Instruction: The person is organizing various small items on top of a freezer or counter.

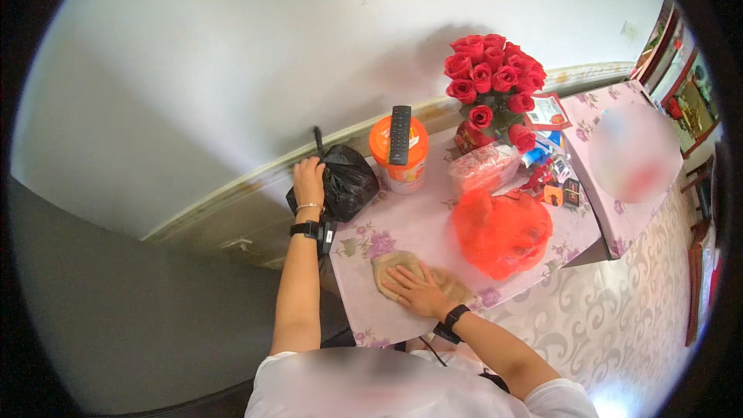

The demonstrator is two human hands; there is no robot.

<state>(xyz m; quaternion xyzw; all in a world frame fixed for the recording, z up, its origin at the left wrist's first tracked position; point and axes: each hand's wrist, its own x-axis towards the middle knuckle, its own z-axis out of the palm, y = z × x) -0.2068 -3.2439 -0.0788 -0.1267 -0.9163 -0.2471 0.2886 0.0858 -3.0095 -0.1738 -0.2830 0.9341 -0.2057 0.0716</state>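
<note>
At the far left end of the table, my left hand (309, 183) grips a black plastic bag (352, 180) near its twisted top. The bag's contents are hidden. My right hand (419, 290) lies flat with its fingers spread on a beige cloth (395, 264), which rests on the flowered pink tablecloth (426, 226) close to the front edge. A knotted, filled red plastic bag (502, 235) sits to the right of the cloth.
Against the wall stands an orange-lidded tub (404, 177) with a remote control (400, 134) on its lid. Artificial red roses (493, 72), a clear plastic package (484, 167) and small boxes (571, 191) crowd the right side. A second cloth-covered surface (603, 98) adjoins there.
</note>
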